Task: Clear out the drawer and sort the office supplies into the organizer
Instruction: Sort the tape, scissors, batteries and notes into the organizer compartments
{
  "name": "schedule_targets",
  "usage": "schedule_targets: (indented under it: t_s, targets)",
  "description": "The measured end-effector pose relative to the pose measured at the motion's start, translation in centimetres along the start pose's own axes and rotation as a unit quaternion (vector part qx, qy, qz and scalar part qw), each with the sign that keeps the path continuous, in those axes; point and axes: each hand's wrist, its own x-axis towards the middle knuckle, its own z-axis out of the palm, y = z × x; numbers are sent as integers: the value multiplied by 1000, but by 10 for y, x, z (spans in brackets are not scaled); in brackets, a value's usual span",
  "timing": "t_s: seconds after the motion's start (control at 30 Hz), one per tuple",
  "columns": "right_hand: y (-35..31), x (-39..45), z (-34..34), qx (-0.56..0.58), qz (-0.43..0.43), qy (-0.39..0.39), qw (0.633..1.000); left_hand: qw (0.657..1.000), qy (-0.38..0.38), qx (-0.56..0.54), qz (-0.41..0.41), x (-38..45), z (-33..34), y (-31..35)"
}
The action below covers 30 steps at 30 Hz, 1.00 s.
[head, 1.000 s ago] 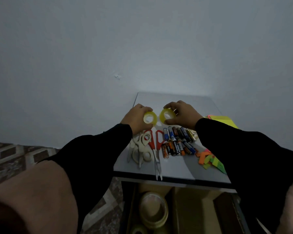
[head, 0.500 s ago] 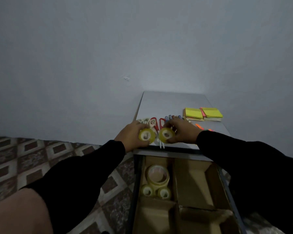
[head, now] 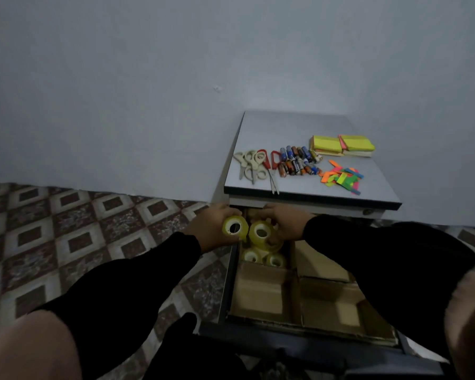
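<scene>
The left hand (head: pixel 213 225) grips 1 tape roll (head: pixel 234 227) with curled fingers. The right hand (head: pixel 281 222) grips another roll (head: pixel 261 232), maybe just touching it. Both hang over the cardboard organizer (head: pixel 261 294) in the drawer, above 2 round, shiny rolls (head: pixel 263 259), so tape stays together. Scissors (head: pixel 251 163) wait on the tabletop (head: pixel 294 127).

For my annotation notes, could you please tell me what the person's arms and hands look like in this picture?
Both arms wear long, plain black sleeves that end at the wrists. The left hand and right hand are bare: no gloves, rings, watch or markings are visible. No cables or other gear show on either arm.
</scene>
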Motion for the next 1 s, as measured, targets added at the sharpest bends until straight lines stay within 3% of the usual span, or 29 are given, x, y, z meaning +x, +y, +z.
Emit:
schedule_targets:
  t_s: [0.17,1.0]
  targets:
    - [0,12,29,-22,6,-46,999,1000,-22,10,-13,-3,7,-12]
    - [14,52,83,7,-10,-91,996,998,-10,-27,-48,12,28,-63]
